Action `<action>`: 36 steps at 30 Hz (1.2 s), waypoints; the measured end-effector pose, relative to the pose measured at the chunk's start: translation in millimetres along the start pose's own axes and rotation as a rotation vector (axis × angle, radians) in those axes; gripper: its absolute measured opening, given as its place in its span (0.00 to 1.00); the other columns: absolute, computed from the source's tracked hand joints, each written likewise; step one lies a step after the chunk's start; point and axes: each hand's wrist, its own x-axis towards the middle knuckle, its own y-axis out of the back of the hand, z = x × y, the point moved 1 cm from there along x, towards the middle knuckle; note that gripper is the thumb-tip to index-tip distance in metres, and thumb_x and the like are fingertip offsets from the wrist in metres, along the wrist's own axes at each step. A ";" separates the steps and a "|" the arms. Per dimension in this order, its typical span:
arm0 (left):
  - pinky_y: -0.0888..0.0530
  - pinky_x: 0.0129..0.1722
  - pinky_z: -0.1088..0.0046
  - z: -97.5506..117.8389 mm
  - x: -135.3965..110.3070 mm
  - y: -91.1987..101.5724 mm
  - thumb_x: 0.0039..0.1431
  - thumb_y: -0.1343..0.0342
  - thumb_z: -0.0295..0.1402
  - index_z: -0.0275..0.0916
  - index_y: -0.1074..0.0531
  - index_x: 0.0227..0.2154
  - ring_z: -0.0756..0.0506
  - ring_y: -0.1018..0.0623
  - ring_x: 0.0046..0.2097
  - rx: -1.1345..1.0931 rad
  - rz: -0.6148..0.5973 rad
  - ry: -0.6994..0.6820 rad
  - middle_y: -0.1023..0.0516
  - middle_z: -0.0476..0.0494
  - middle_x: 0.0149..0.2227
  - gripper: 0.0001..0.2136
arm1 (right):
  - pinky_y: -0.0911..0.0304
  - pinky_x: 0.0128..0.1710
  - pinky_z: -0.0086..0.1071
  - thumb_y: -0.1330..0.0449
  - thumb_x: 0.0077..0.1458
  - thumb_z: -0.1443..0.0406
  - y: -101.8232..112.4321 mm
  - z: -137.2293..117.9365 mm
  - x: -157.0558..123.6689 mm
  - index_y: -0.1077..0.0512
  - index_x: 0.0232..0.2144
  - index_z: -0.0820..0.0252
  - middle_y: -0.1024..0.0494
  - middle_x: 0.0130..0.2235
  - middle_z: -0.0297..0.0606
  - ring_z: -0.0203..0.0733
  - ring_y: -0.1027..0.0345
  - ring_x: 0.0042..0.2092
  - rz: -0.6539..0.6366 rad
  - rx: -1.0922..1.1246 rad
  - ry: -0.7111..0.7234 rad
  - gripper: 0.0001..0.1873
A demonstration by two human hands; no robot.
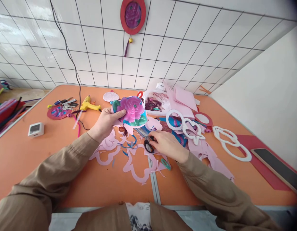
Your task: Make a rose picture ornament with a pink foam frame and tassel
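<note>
Flower cutout [134, 110] sits at frame centre, pinched in the left hand [107, 122], thumb on top — pink scraps [108, 142] clutter the table [90, 189] below, a glue gun [89, 104] lies centre-left. Right hand [166, 142], palm down, grips scissors [145, 136] by the handles.

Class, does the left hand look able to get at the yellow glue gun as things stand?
Probably yes, though the left hand must likely release the flower cutout first; nothing visible blocks the yellow glue gun.
</note>
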 end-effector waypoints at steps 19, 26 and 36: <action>0.21 0.29 0.72 -1.3 -0.3 3.4 0.40 0.22 0.37 0.36 0.20 0.19 0.49 0.22 0.23 0.016 -0.064 -0.028 0.20 0.46 0.22 0.13 | 0.38 0.41 0.36 0.49 0.66 0.70 0.7 1.2 0.4 0.25 0.57 0.59 0.19 0.51 0.47 0.51 0.21 0.48 -0.045 -0.091 0.050 0.22; 0.20 0.31 0.72 -2.5 2.4 4.4 0.38 0.22 0.37 0.36 0.19 0.21 0.47 0.19 0.27 0.005 -0.034 -0.049 0.16 0.43 0.26 0.13 | 0.32 0.47 0.37 0.47 0.62 0.71 -2.0 26.2 5.8 0.22 0.52 0.59 0.19 0.45 0.45 0.46 0.23 0.46 0.189 0.344 0.107 0.20; 0.25 0.27 0.74 8.5 3.4 7.4 0.34 0.20 0.37 0.35 0.20 0.20 0.49 0.22 0.24 0.103 -0.123 -0.007 0.21 0.45 0.21 0.15 | 0.41 0.25 0.27 0.24 0.44 0.52 -14.8 42.8 12.3 0.23 0.36 0.60 0.20 0.31 0.38 0.36 0.28 0.29 -0.080 1.483 -0.017 0.23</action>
